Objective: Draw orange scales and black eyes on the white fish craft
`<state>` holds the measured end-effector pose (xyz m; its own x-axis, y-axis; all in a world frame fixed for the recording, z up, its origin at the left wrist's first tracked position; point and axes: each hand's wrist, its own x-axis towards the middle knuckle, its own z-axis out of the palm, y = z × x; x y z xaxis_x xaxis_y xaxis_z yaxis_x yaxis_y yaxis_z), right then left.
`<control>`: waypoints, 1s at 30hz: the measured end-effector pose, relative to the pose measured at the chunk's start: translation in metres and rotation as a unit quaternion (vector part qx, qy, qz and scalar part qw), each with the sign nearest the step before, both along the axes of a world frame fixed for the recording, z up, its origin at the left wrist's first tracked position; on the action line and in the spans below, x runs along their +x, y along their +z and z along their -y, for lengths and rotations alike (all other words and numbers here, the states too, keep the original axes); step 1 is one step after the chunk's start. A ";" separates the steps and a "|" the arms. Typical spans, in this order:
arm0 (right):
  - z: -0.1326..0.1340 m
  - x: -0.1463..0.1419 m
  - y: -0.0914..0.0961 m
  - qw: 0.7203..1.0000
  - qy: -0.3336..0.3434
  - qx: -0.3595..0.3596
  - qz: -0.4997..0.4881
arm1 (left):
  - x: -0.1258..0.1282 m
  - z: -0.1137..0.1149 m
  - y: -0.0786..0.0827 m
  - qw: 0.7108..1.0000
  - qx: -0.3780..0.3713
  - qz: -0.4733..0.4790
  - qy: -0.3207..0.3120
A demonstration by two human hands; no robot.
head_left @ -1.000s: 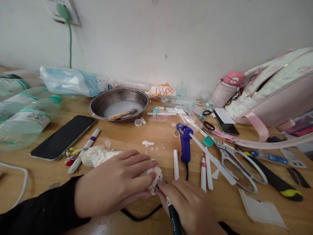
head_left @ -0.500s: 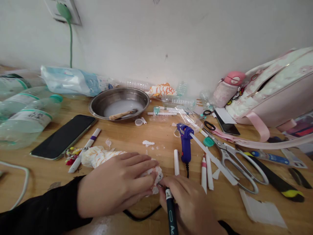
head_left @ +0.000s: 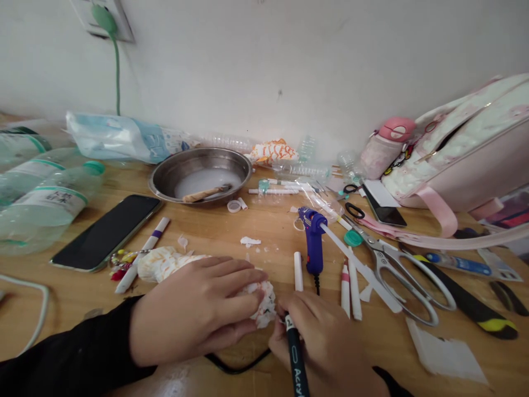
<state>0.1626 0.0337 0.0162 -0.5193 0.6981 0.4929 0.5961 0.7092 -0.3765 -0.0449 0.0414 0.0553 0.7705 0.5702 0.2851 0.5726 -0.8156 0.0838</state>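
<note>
Under my left hand (head_left: pixel 202 314) lies a white papery craft piece (head_left: pixel 171 263) with orange painted lines, its fingers wrapped over it; much of it is covered by the hand. The crumpled right end (head_left: pixel 264 306) shows small dark marks. My right hand (head_left: pixel 318 342) grips a black acrylic marker (head_left: pixel 296 353) close to its white tip end, beside that crumpled end. The marker's very tip is hard to make out behind the fingers. Just beyond my right hand, a blue glue gun (head_left: pixel 314 242) and a white pen (head_left: pixel 298 270) lie on the table.
A metal bowl (head_left: pixel 159 179) of whitish liquid stands at the back, near a similar orange-patterned piece (head_left: pixel 273 153). Large scissors (head_left: pixel 382 256), a cutter knife (head_left: pixel 467 300) and a pink backpack (head_left: pixel 479 160) occupy the right. At left are a phone (head_left: pixel 108 231) and plastic bottles (head_left: pixel 53 207).
My right hand and the marker have shifted slightly right, away from the crumpled end, where more of the surface now shows. My left hand stays nearly in place.
</note>
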 end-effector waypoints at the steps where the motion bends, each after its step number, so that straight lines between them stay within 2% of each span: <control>1: 0.000 0.001 0.001 1.000 -0.002 0.003 -0.008 | 0.000 0.000 0.000 1.000 0.002 -0.002 -0.001; 5: 0.003 0.002 0.005 0.999 0.010 0.011 -0.036 | -0.001 0.000 -0.002 1.000 0.005 -0.004 -0.004; 10: 0.004 -0.002 0.005 0.998 0.030 0.042 -0.021 | -0.002 0.002 -0.003 1.000 0.021 0.000 -0.002; 16: 0.004 -0.008 -0.002 0.997 0.006 0.078 0.011 | -0.003 0.002 -0.003 1.000 0.029 0.004 -0.012; 21: 0.001 -0.006 -0.004 0.998 0.010 0.067 0.013 | -0.002 0.002 -0.002 1.000 0.023 0.003 -0.006; 30: -0.001 0.004 -0.001 0.999 -0.038 0.027 0.010 | -0.001 0.000 0.000 1.000 0.030 0.006 -0.004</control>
<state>0.1667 0.0349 0.0155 -0.4759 0.7081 0.5217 0.6560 0.6809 -0.3258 -0.0457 0.0415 0.0552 0.7717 0.5453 0.3273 0.5649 -0.8241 0.0410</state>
